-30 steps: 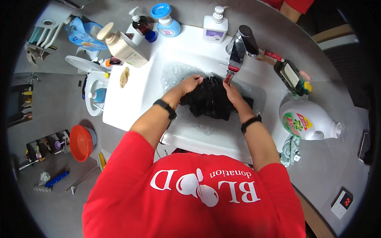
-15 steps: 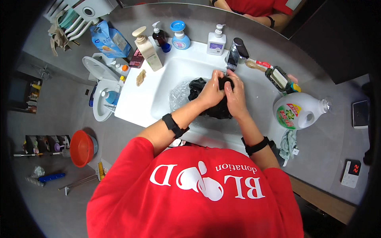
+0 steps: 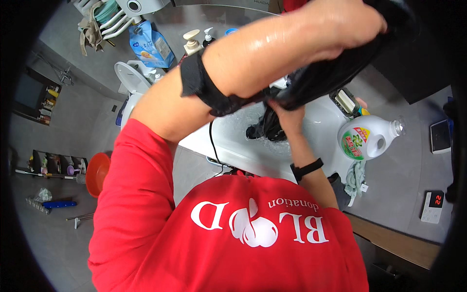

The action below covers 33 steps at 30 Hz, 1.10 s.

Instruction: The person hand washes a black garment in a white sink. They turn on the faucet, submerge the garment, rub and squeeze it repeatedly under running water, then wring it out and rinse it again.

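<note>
Worktop (image 3: 404,170), grey and matt-looking, is spreading along the right side, beside a glossy white washbasin (image 3: 325,119), which is rounding softly inside and holding rippling water (image 3: 238,121). A black cloth (image 3: 331,80), limp and wet-looking, is stretching from high above the washbasin down toward the water; a crumpled black part (image 3: 272,127) is lying in it, but I cannot tell if this is belonging to the same piece. The left hand (image 3: 357,25) is gripping the raised end; the right hand (image 3: 291,119) is touching the lower folds, its fingers mostly hiding there, so I cannot tell whether they are closing. In my judgement, the step in hand is holding soaked fabric partly out of the water. The next move seems to be calling for a firm hold at both places, since wet folds are probably weighing down and slipping. Near the washbasin, a white plastic detergent bottle (image 3: 379,143) is sitting, and just beside it a pale green rag (image 3: 356,176) is lying in wrinkles.
</note>
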Available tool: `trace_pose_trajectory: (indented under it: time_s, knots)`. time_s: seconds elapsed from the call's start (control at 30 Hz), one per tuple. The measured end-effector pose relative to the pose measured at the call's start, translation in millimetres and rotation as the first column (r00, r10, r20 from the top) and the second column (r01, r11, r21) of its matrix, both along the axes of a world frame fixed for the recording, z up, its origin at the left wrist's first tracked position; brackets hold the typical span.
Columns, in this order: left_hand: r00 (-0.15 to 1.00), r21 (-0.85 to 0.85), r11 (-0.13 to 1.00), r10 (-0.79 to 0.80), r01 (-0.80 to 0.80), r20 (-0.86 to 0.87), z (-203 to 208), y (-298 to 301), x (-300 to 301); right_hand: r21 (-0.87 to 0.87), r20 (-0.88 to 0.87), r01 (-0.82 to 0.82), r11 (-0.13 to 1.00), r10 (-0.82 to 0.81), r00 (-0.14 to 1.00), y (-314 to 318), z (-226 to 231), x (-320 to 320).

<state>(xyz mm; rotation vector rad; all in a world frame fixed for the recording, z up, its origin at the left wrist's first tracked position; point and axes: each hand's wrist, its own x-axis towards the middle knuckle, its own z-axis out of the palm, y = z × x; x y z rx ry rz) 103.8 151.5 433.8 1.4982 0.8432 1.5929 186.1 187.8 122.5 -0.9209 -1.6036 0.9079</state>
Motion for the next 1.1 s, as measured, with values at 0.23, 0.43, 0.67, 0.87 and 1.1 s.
trace_pose_trajectory:
  time_s: [0.23, 0.43, 0.67, 0.87, 1.1]
  knots:
    - [0.955, 0.229, 0.971, -0.133, 0.071, 0.264, 25.8, 4.4, -75.8, -0.126, -0.583, -0.196, 0.973, 0.087, 0.808, 28.7, 67.6, 8.5]
    - [0.86, -0.224, 0.967, 0.217, -0.124, 0.462, -101.3, -10.8, -143.4, -0.302, -0.697, -0.316, 0.9, 0.018, 0.717, 36.3, 19.9, 30.0]
    - [0.688, -0.794, 0.602, 0.613, -0.087, 0.39, -338.6, -55.2, -123.6, -0.442, -0.006, 0.055, 0.895, -0.064, 0.998, 16.6, -74.8, 51.3]
    - [0.691, -0.893, 0.196, 0.574, 0.405, 0.439, -359.7, -79.1, -92.9, -0.017, 0.377, -0.274, 0.961, 0.26, 0.889, 7.5, -16.8, 45.9]
    - [0.278, -0.162, 0.593, -0.109, 0.789, 0.954, -327.4, -54.0, -62.4, 0.335, 0.432, -0.721, 0.606, 0.582, 0.689, -19.0, 92.3, 2.3]
